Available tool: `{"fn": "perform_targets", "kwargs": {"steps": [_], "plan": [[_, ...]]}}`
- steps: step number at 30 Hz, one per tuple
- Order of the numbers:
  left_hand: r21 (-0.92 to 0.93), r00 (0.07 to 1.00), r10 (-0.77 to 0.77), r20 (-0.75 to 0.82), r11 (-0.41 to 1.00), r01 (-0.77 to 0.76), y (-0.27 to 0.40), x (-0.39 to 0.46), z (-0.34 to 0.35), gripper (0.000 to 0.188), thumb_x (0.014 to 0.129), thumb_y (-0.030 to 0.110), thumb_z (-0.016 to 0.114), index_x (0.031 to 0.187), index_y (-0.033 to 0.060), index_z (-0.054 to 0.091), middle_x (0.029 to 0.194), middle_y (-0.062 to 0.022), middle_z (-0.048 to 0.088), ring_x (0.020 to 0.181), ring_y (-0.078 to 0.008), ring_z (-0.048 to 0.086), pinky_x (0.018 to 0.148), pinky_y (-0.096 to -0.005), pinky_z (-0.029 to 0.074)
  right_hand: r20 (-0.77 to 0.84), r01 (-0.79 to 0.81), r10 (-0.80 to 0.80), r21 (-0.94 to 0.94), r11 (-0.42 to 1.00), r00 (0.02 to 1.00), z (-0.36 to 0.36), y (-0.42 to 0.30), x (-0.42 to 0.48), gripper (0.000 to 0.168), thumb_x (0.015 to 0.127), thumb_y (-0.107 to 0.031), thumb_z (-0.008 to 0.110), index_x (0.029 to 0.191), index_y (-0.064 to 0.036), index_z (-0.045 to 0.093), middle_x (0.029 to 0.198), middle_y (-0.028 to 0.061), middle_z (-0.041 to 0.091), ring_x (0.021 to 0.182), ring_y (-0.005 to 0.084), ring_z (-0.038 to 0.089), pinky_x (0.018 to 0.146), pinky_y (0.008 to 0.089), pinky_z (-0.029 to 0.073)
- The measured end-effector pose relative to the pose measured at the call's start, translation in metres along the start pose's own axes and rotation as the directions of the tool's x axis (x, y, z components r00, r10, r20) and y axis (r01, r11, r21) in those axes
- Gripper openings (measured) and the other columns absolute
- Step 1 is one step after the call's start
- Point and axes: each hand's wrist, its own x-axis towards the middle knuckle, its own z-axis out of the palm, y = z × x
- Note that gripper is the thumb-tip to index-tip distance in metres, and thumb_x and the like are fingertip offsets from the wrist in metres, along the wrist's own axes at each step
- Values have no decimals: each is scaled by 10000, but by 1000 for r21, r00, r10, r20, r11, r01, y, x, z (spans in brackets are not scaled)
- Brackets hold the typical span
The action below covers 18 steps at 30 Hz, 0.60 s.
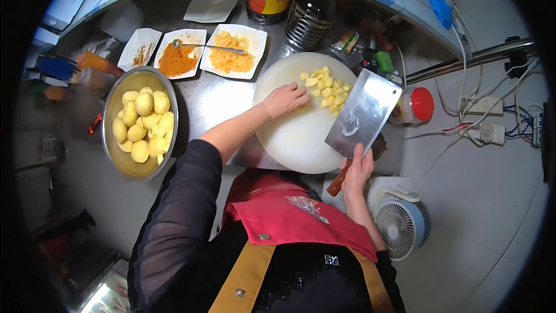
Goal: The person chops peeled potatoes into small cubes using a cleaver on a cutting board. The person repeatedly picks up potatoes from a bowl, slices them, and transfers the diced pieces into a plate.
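Observation:
A round white cutting board (299, 139) lies before me on the metal counter. Chopped potato chunks (329, 87) are heaped on its far right part. My left hand (285, 101) rests low over the board, just left of the heap, with curled fingers. Something yellowish shows under its fingertips, too blurred to tell whether they grip it. In my right hand (359, 169) is a cleaver (362, 111), held by its wooden handle (338, 181). Its broad blade is tilted up over the board's right side and covers part of the heap's edge.
On the left stands a metal bowl (107, 139) of peeled potatoes (144, 104). Behind it are square white dishes (260, 37) of seasoning, one crossed by a spoon (208, 46). A dark bottle (308, 19), a red-lidded jar (422, 103) and a fan (399, 226) stand around the board.

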Motion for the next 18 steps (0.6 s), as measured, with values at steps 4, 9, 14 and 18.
{"fn": "perform_targets", "kwargs": {"steps": [4,9,14,18], "plan": [[-30,993,41,-107,999,-45,27,-77,-2,308,821,97,596,1125,107,545,1221,-86,555,1150,-304,559,949,-415,521,184,-59,99,-213,975,978,1,1,15,182,1074,-238,547,1064,-58,574,864,2,586,518,85,466,469,253,407],[-254,904,-370,-215,915,314,81,-127,-15,337,783,-10,615,1113,41,573,1152,-133,573,1086,-338,576,940,-407,512,524,508,-126,-693,512,842,13,-6,20,216,1021,-257,575,1040,-43,591,946,221,686,858,483,634,727,550,495],[-407,786,-499,-366,845,347,105,-102,3,275,857,-14,650,1114,38,568,1101,-153,548,1020,-359,572,872,-429,509,697,701,-137,-652,289,704,23,-10,13,173,1010,-222,590,1110,-81,608,956,172,709,804,433,675,664,526,525],[-459,722,-588,-365,788,409,108,-80,18,240,879,10,651,1099,61,568,1089,-160,526,1030,-366,558,865,-439,506,772,782,-147,-586,213,618,27,-19,15,160,1009,-205,591,1127,-98,611,955,152,714,739,404,684,617,498,534]]}}
